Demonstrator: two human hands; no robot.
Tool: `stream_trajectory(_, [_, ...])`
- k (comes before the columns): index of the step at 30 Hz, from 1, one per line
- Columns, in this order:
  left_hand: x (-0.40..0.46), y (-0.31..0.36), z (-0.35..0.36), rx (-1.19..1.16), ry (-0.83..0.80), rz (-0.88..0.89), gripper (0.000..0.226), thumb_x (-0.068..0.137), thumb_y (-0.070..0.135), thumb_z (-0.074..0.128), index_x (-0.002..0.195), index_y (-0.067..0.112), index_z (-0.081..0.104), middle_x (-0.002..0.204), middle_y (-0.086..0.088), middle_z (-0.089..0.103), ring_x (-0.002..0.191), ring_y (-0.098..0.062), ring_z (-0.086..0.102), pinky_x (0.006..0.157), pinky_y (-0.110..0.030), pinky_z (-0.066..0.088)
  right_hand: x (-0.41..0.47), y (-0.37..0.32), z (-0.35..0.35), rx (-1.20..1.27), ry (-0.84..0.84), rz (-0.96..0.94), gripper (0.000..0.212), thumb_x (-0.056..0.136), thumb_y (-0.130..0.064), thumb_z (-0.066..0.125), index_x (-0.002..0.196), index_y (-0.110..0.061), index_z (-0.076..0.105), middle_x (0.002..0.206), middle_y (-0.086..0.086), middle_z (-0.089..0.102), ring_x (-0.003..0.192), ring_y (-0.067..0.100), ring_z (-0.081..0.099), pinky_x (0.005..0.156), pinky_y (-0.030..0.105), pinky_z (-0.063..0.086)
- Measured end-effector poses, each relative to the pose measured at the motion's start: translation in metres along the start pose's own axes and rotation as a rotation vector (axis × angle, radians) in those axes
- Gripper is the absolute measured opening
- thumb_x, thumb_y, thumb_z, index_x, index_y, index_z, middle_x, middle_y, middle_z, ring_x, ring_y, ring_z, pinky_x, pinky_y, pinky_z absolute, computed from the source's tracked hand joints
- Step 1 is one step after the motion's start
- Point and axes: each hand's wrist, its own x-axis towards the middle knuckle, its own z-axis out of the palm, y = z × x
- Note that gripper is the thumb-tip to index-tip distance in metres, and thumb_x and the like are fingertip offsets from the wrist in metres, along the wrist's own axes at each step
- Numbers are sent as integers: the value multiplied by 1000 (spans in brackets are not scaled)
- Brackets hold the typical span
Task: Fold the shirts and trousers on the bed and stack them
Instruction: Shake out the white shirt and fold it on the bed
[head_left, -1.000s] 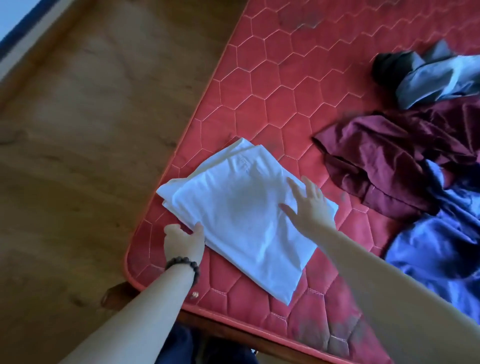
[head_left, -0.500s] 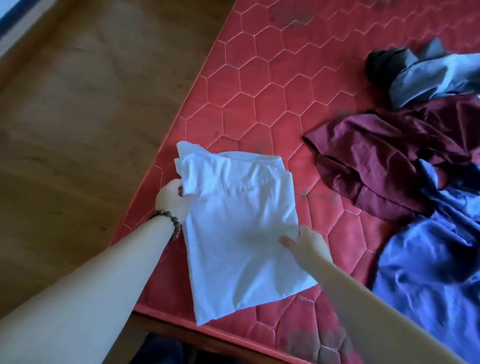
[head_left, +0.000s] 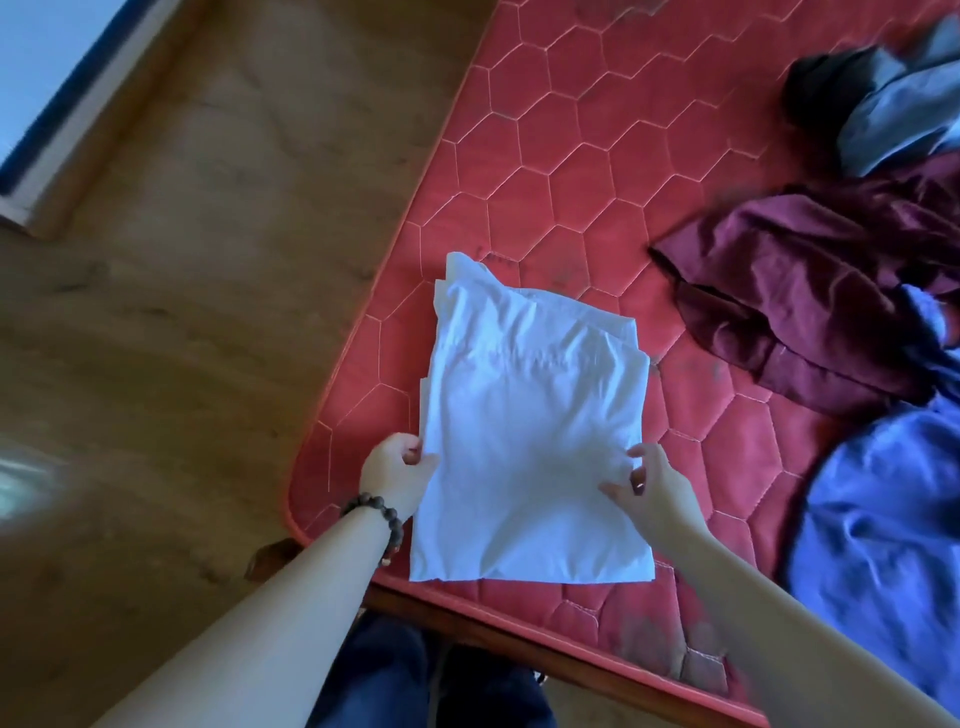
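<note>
Nearest the camera, the person's dark trousers (head_left: 415, 675) show below the wooden bed frame (head_left: 467, 631), and both bare forearms reach up over the corner of the red quilted mattress (head_left: 571, 171). The left hand (head_left: 397, 475), with a bead bracelet (head_left: 376, 512) at its wrist, grips the left edge of the folded white shirt (head_left: 524, 431), its fingers curled round the cloth. The right hand (head_left: 652, 491) pinches the right edge between thumb and fingertips. The shirt sits at the near left corner of the mattress, folded into a tall rectangle of several layers; its near hem reaches almost to the mattress border, and its far end shows loose, stepped layers that do not line up. It looks light, thin and limp, so it will likely sag and slide open if lifted by one edge alone. The safer hold, I judge, is what the hands have now: both side edges, pinching through every layer, or flat palms beneath for carrying. Further out on the right lie the unfolded clothes: a blue garment (head_left: 883, 519) nearest, a crumpled maroon garment (head_left: 810, 296) beyond it, and a grey-and-black garment (head_left: 872, 104) at the far edge. To the left, wooden floor (head_left: 182, 312) runs out to a pale wall edge.
</note>
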Motion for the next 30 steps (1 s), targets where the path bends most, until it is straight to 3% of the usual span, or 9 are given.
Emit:
stream_trajectory(2, [-11, -9, 6, 35, -24, -1, 25, 85, 20, 67, 68, 7, 55, 58, 7, 51, 55, -10, 46, 48, -20, 30, -2, 6, 1, 35, 11, 69, 40, 82, -32, 74, 107, -20, 46, 78, -6, 58, 65, 7, 55, 49, 25, 39])
stream_trajectory(5, [-23, -15, 11, -3, -49, -15, 50, 85, 15, 66, 48, 16, 33, 35, 8, 35, 35, -7, 31, 36, -18, 21, -4, 12, 3, 43, -48, 117, 25, 83, -32, 72, 93, -15, 57, 86, -1, 65, 68, 10, 58, 52, 24, 39])
stream_trajectory(11, [-39, -28, 5, -61, -117, -58, 40, 89, 15, 63, 58, 9, 38, 54, 0, 32, 51, -14, 28, 46, -23, 21, -17, 19, 0, 158, -113, 135, 22, 85, -24, 71, 88, -4, 66, 84, 21, 68, 63, 23, 55, 59, 32, 42])
stream_trajectory(14, [-48, -37, 5, -86, -143, -83, 38, 89, 15, 62, 60, 8, 38, 56, -1, 33, 51, -13, 28, 44, -20, 21, -25, 24, 3, 160, -129, 153, 20, 84, -26, 71, 86, -6, 67, 86, 20, 69, 62, 21, 54, 59, 31, 41])
stream_trajectory(18, [-56, -45, 7, -151, -202, -142, 27, 90, 17, 60, 83, -10, 59, 72, -17, 59, 66, -19, 50, 59, -28, 39, -32, 25, 9, 166, -138, 180, 22, 86, -26, 69, 89, -4, 65, 88, 19, 69, 64, 22, 55, 60, 32, 43])
stream_trajectory(20, [-58, -46, 8, -191, -212, -138, 18, 90, 17, 59, 90, 1, 68, 86, -14, 70, 75, -22, 64, 66, -32, 50, -34, 25, 11, 181, -134, 201, 27, 87, -23, 67, 94, 2, 62, 83, 21, 65, 66, 22, 54, 62, 33, 43])
stream_trajectory(24, [-66, -52, 6, -233, -257, -124, 13, 91, 15, 59, 92, 17, 72, 87, 1, 75, 83, -20, 71, 76, -38, 59, -40, 27, 11, 174, -159, 236, 36, 84, -20, 66, 96, 12, 55, 76, 11, 54, 66, 21, 49, 62, 33, 39])
stream_trajectory(28, [-66, -54, 5, -216, -274, -133, 12, 88, 14, 60, 84, 9, 70, 82, -5, 74, 73, -22, 68, 68, -37, 56, -42, 25, 12, 174, -138, 229, 31, 84, -19, 67, 94, 8, 56, 76, 11, 55, 66, 22, 49, 61, 32, 38])
stream_trajectory(30, [-59, -50, 3, -134, -283, -125, 18, 85, 17, 61, 71, 6, 56, 67, -6, 59, 62, -19, 51, 58, -30, 40, -39, 21, 11, 211, -107, 214, 23, 85, -26, 68, 97, -7, 61, 86, 6, 67, 69, 22, 58, 63, 32, 44])
